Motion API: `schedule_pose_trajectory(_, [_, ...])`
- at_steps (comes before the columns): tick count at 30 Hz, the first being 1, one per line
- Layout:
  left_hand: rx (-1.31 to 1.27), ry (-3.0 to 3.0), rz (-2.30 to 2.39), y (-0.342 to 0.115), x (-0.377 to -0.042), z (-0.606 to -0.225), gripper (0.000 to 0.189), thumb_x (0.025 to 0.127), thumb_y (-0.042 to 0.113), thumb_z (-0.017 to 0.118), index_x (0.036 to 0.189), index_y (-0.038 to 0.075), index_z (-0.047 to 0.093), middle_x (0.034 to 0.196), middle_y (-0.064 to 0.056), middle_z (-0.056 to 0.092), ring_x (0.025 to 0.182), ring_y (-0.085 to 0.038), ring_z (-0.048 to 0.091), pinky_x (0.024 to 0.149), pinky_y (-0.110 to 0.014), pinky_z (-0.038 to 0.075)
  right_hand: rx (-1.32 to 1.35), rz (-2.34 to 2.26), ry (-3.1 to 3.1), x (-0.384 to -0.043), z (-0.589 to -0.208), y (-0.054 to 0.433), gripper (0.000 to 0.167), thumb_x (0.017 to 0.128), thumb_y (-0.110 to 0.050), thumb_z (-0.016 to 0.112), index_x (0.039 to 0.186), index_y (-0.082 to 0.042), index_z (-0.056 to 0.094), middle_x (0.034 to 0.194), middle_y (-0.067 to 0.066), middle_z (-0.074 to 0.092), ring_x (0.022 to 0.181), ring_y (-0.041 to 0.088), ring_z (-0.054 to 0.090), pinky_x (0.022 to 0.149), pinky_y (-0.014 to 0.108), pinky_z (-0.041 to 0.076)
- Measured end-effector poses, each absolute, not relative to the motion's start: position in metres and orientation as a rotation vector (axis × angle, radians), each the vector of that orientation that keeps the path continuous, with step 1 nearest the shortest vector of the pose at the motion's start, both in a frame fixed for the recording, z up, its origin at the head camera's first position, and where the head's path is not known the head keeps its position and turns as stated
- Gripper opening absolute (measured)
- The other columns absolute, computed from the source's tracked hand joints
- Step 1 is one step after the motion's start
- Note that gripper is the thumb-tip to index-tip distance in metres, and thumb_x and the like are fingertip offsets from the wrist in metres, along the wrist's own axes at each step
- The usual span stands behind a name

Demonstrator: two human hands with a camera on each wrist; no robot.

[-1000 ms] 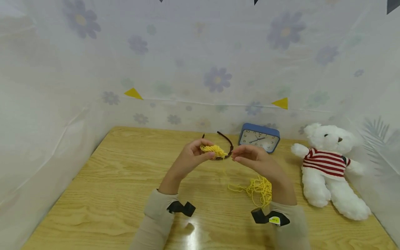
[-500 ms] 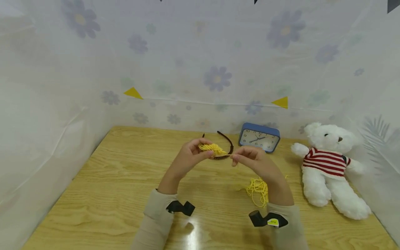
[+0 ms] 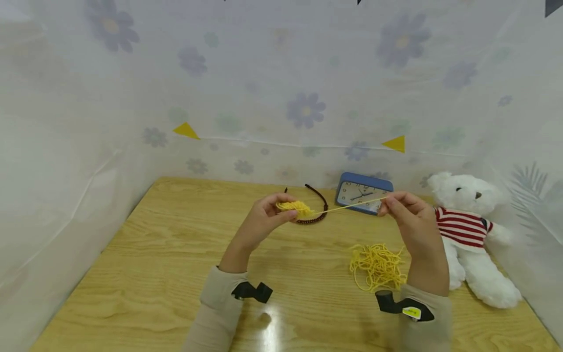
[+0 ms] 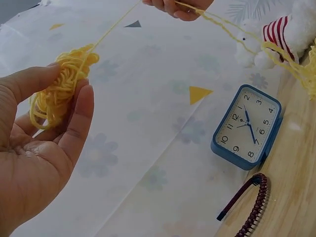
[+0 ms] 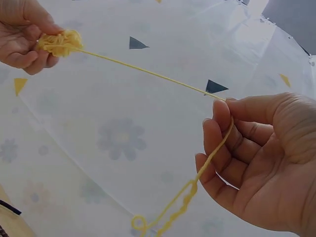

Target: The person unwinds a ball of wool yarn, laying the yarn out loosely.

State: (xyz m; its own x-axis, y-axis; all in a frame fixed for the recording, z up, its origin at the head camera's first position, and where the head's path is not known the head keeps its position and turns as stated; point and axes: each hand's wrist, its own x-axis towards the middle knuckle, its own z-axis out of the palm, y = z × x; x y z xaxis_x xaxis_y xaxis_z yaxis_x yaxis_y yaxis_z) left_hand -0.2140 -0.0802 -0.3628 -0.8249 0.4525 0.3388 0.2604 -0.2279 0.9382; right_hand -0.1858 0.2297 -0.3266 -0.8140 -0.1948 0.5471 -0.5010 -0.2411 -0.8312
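My left hand (image 3: pixel 259 222) grips a small bundle of yellow yarn (image 3: pixel 295 209) above the table, thumb on one side and fingers on the other. From that bundle a single strand (image 5: pixel 148 71) runs taut to my right hand (image 3: pixel 413 222), which pinches it between thumb and forefinger. Past the pinch, the yarn hangs down slack in the right wrist view. A loose tangled heap of yellow yarn (image 3: pixel 379 268) lies on the table below and left of my right wrist. The left wrist view shows the yarn bundle (image 4: pixel 64 86) wound in many loops.
Behind the hands, a blue alarm clock (image 3: pixel 362 193) and a dark beaded headband (image 3: pixel 314 220) are at the back of the wooden table (image 3: pixel 176 244). A white teddy bear (image 3: pixel 466 234) in a striped shirt sits at the right, partly behind my right hand.
My right hand took hold of the strand near the bundle, then moved right and slightly up, drawing it out straight. The left hand stayed nearly in place. More of the heap now shows.
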Motion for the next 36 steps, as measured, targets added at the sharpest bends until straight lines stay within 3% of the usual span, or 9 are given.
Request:
schedule_pose_trajectory(5, [0.892, 1.83, 2.21, -0.081, -0.215, -0.363, 0.03, 0.092, 0.006, 0.061, 0.119, -0.006, 0.053, 0.108, -0.01, 0.056, 0.094, -0.033, 0.06, 0.084, -0.034, 0.053, 0.759, 2.209, -1.646, -0.18, -0.325, 0.246, 0.024, 0.098, 0.008, 0.04, 0.096, 0.005, 0.064, 0.082, 0.007, 0.065, 0.08, 0.017, 0.061, 0.084, 0.023, 0.049])
schedule_pose_trajectory(15, [1.019, 1.857, 2.129, -0.081, -0.215, -0.363, 0.034, 0.092, 0.004, 0.06, 0.123, -0.008, 0.052, 0.11, -0.013, 0.055, 0.09, -0.02, 0.059, 0.078, -0.028, 0.053, 0.755, 2.313, -1.322, -0.18, -0.324, 0.257, 0.023, 0.096, 0.014, 0.037, 0.091, 0.017, 0.059, 0.077, 0.017, 0.061, 0.075, 0.024, 0.061, 0.076, 0.029, 0.052])
schedule_pose_trajectory(20, [0.936, 1.877, 2.135, -0.082, -0.215, -0.364, 0.034, 0.092, 0.001, 0.059, 0.124, -0.002, 0.051, 0.115, -0.021, 0.049, 0.093, -0.018, 0.058, 0.081, -0.028, 0.053, 0.66, 2.351, -1.177, -0.177, -0.322, 0.259, 0.021, 0.096, 0.012, 0.039, 0.09, 0.017, 0.059, 0.072, 0.017, 0.058, 0.07, 0.026, 0.059, 0.071, 0.029, 0.052])
schedule_pose_trajectory(28, [0.842, 1.914, 2.178, -0.089, -0.217, -0.365, 0.029, 0.093, 0.002, 0.058, 0.121, -0.002, 0.052, 0.111, -0.016, 0.054, 0.092, -0.024, 0.059, 0.081, -0.029, 0.053, 0.42, 2.402, -0.936, -0.175, -0.321, 0.276, 0.015, 0.092, 0.013, 0.048, 0.085, 0.02, 0.059, 0.063, 0.02, 0.056, 0.059, 0.028, 0.057, 0.061, 0.033, 0.053])
schedule_pose_trajectory(36, [0.774, 1.905, 2.27, -0.098, -0.219, -0.364, 0.027, 0.093, 0.0, 0.057, 0.119, -0.005, 0.051, 0.113, -0.016, 0.052, 0.096, -0.019, 0.059, 0.083, -0.028, 0.052, 0.24, 2.408, -0.873, -0.176, -0.325, 0.293, 0.012, 0.089, 0.015, 0.051, 0.082, 0.021, 0.059, 0.061, 0.021, 0.056, 0.055, 0.027, 0.056, 0.054, 0.031, 0.051])
